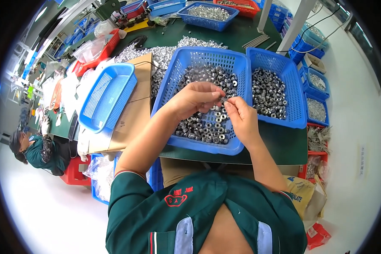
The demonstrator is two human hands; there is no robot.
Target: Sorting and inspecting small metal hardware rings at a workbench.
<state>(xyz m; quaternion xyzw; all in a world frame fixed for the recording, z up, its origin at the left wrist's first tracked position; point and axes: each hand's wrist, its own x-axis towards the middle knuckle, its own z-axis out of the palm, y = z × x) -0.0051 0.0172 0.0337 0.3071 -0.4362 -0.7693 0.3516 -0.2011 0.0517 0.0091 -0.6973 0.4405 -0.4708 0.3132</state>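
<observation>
My left hand point(197, 98) and my right hand point(243, 120) meet above a blue plastic basket point(245, 80). The fingertips of both are pinched together on a small dark metal part point(223, 100), mostly covered by the fingers; its exact shape cannot be made out. Below them lie many short metal rings point(211, 127), silvery and dark with holes through the middle, heaped at the far side and scattered nearer to me. Touching this basket on its right is a second blue basket point(298, 84), holding similar dark rings point(269, 91).
A light blue tray point(129, 84) rests on brown cardboard point(135, 114) at left. Shiny small parts point(144, 55) are piled behind it. More filled baskets point(209, 21) stand at the back and along the right. Metal rods point(256, 41) lie near a white post point(290, 29). A co-worker point(40, 148) sits far left.
</observation>
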